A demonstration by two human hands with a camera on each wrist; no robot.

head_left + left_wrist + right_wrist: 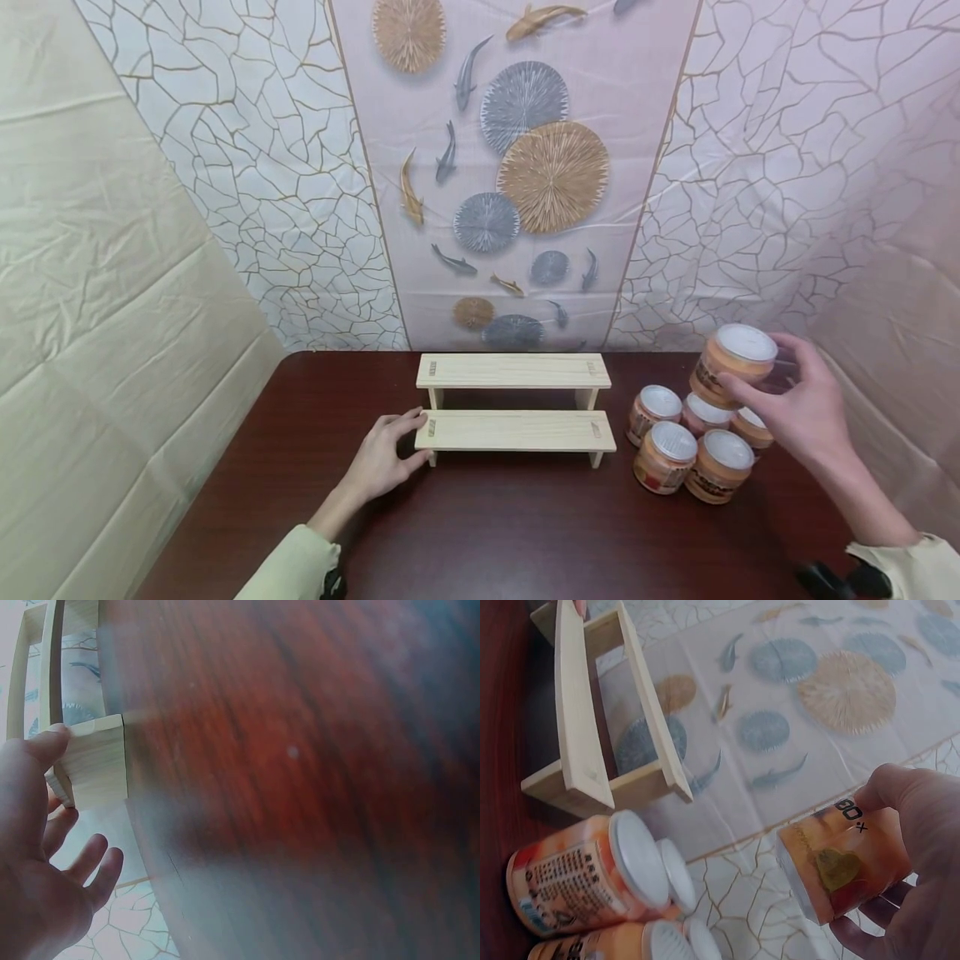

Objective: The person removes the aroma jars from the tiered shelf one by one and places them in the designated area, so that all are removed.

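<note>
My right hand (806, 408) grips an orange-labelled jar (723, 375) with a whitish lid, thumb on one side and fingers round the other. The jar is held up above several matching jars (663, 467) on the table; in the right wrist view its label (844, 862) shows a yellow fruit-like picture and dark lettering. At the left, my left hand (386, 454) pinches the end of the lower board of a pale two-tier wooden shelf (513, 431). In the left wrist view the thumb lies on the board's edge, while other fingers extend below it.
The dark reddish-brown table (480, 525) carries the shelf near its back edge, with the upper board (513, 371) behind the lower one. The grouped jars stand just right of the shelf. A patterned cloth (480, 167) hangs behind, and plain beige cloth (112, 333) encloses the sides.
</note>
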